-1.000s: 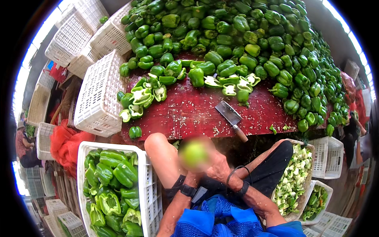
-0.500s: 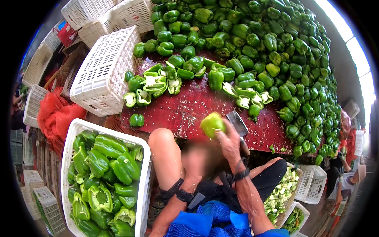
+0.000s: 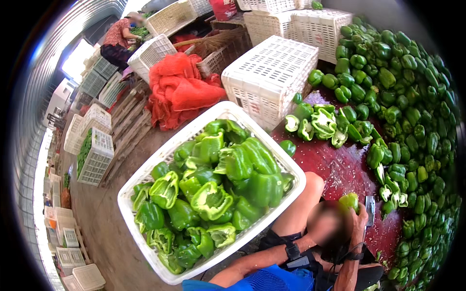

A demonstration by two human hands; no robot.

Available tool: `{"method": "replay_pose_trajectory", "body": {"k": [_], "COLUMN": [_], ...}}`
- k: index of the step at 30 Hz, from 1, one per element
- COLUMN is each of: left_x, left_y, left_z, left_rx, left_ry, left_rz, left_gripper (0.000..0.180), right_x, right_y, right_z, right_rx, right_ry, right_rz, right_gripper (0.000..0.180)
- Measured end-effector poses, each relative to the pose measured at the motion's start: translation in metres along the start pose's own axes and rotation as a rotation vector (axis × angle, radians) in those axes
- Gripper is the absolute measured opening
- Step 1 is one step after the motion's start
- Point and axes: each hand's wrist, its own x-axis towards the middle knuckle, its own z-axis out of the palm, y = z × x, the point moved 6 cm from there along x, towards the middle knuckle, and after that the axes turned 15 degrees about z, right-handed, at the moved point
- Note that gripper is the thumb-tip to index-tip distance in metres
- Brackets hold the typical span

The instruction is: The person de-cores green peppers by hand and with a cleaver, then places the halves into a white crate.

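My right hand (image 3: 359, 221) is closed around a light green bell pepper (image 3: 348, 202) at the near edge of the red table (image 3: 324, 162). Right beside its fingers is the flat metal blade of a knife (image 3: 370, 210); whether the hand also grips its handle is hidden. Close by on the left, my left hand (image 3: 322, 232) is smeared, so its fingers do not show. To the left of my knee, a white crate (image 3: 141, 228) holds green peppers (image 3: 211, 200), several cut open and hollow. Cut pepper halves (image 3: 324, 123) lie on the table's far side.
A large heap of whole peppers (image 3: 412, 116) covers the right side. An upturned white crate (image 3: 272, 72) stands at the table's far left, with red netting (image 3: 177, 89) beside it. Wooden pallets (image 3: 128, 128) and stacked crates are further left. Another person (image 3: 118, 41) bends at the back.
My view has swung left, so the pepper crate now sits mid-picture and the table has shifted right. The light green pepper is still in my right hand.
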Motion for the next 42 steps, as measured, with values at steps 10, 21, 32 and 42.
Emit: {"method": "replay_pose_trajectory", "body": {"k": [10,21,32,42], "left_x": [-0.021,-0.001,-0.01,-0.007], "left_y": [0.025,-0.008,0.013,0.012], "left_z": [0.002,-0.013,-0.001,-0.001], "left_rx": [-0.535,-0.002,-0.282,-0.202], "left_ry": [-0.105,-0.22,-0.078,-0.102], "left_rz": [0.141,0.031,-0.184,-0.23], "left_gripper": [0.031,0.034,0.023,0.024], "right_x": [-0.044,-0.035,0.07,0.132], "right_y": [-0.251,-0.25,0.097,0.079], "right_z": [0.065,0.09,-0.139,-0.088], "right_rx": [0.626,0.522,-0.315,-0.408], "right_ry": [-0.64,-0.516,0.614,0.511], "right_rz": [-0.063,-0.272,0.098,0.488], "right_gripper": [0.043,0.017,0.013,0.058]}}
